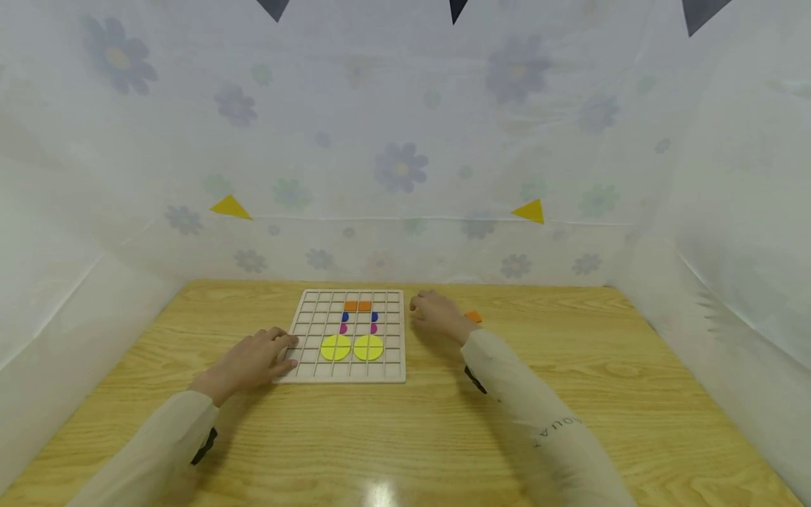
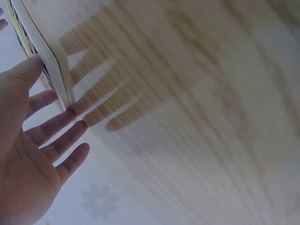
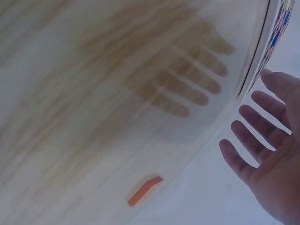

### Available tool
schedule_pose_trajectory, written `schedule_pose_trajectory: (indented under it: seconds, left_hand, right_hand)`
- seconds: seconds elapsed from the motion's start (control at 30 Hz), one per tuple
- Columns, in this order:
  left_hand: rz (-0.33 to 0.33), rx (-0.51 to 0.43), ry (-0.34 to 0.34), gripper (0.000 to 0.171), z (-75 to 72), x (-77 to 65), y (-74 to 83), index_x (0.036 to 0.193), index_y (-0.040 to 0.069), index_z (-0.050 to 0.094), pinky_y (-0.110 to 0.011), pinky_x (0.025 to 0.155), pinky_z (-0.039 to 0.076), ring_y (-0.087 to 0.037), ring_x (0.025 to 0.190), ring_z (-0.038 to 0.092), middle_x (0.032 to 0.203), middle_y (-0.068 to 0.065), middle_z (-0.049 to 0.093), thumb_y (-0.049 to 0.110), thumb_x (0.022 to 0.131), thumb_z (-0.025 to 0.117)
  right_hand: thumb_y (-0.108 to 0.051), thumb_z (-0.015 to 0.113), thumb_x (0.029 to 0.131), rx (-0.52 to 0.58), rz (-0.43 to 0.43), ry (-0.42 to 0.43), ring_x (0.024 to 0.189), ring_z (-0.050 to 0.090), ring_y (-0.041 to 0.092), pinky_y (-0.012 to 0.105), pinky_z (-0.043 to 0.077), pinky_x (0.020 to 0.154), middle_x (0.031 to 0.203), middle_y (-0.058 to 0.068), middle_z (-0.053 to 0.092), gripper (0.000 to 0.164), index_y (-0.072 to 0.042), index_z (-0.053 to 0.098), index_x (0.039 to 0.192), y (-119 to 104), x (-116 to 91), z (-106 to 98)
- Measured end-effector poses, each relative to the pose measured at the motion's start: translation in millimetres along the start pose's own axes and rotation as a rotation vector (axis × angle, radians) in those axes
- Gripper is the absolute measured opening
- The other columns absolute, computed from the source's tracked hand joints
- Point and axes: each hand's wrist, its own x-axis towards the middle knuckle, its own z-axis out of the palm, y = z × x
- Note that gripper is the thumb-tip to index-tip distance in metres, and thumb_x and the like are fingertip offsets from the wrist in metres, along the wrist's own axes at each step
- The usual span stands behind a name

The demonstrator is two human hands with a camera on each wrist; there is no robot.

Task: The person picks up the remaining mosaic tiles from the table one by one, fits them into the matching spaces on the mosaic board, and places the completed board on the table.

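A pale grid board (image 1: 310,372) lies on the table, carrying two orange squares (image 1: 357,306), blue half-discs (image 1: 345,317), magenta half-discs (image 1: 343,329) and two yellow circles (image 1: 336,347). My left hand (image 1: 253,358) rests at the board's left edge, fingers extended; in the left wrist view its thumb and fingertips (image 2: 70,112) are right at the board's side. Just off the board's right edge is my right hand (image 1: 440,315); the right wrist view shows its fingers (image 3: 258,122) spread loosely, holding nothing. An orange piece (image 1: 473,317) lies on the table beyond the right wrist.
The wood-grain table (image 1: 393,436) is enclosed by white sheeting with a flower pattern (image 1: 401,167). Two yellow triangles (image 1: 231,208) show on the back sheet, left and right. Dark pointed shapes (image 1: 459,8) hang at the top.
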Motion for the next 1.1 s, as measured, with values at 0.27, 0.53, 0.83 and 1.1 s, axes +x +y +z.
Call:
schedule_pose_trajectory:
  seconds: [0.27,0.53,0.83,1.1]
  left_hand:
    - [0.005,-0.006,-0.008,0.041,-2.6,0.3,1.2,0.118,0.005,0.058,-0.052,0.079,0.047,-0.034,0.095,0.058,0.113,-0.016,0.058,0.03,0.087,0.061]
    - [0.007,0.002,-0.009,0.041,-4.6,-0.8,3.1,0.119,0.005,0.057,-0.052,0.08,0.047,-0.034,0.096,0.057,0.114,-0.016,0.058,0.03,0.087,0.061]
    - [0.001,-0.001,-0.003,0.042,-0.2,-1.3,0.1,0.12,0.004,0.057,-0.052,0.08,0.047,-0.034,0.097,0.057,0.115,-0.017,0.057,0.03,0.087,0.061]
    - [-0.011,-0.011,-0.017,0.044,0.7,-1.8,-0.5,0.121,0.005,0.056,-0.053,0.082,0.046,-0.035,0.098,0.057,0.116,-0.017,0.056,0.032,0.087,0.06]
  right_hand:
    - [-0.019,0.06,0.089,0.029,0.011,0.027,0.097,0.054,0.029,0.04,0.048,0.079,0.105,0.013,0.058,0.024,-0.002,0.06,0.106,18,-30,-11]
    - [-0.016,0.06,0.088,0.042,0.014,0.053,0.095,0.055,0.031,0.042,0.048,0.077,0.103,0.014,0.058,0.022,-0.001,0.059,0.104,39,-50,-16]
    - [-0.019,0.062,0.087,0.058,0.033,0.099,0.089,0.053,0.028,0.041,0.047,0.074,0.101,0.013,0.059,0.025,-0.002,0.061,0.106,59,-63,-13]
    - [-0.017,0.062,0.087,0.072,0.078,0.069,0.098,0.052,0.031,0.045,0.046,0.083,0.105,0.013,0.058,0.025,-0.003,0.061,0.107,70,-71,-11]
